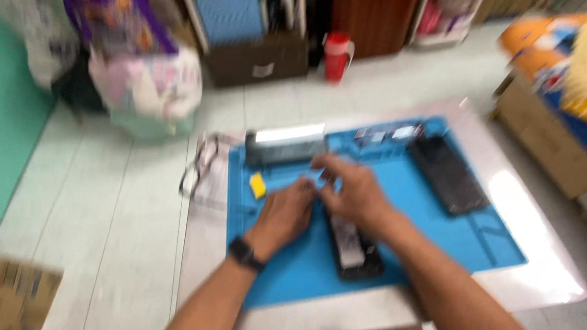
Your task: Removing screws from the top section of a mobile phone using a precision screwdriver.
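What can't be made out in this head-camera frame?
- Head view, motion blur: whether the left hand or right hand grips anything.
- Opened phone: upper end hidden under the right hand.
- Small parts at the blue mat top edge: too blurred.

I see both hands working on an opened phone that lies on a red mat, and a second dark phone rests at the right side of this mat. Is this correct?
Not quite: the mat is blue, not red, as the head view shows. The rest holds: the left hand and right hand meet over the opened phone, and a second dark phone lies toward the mat's right side.
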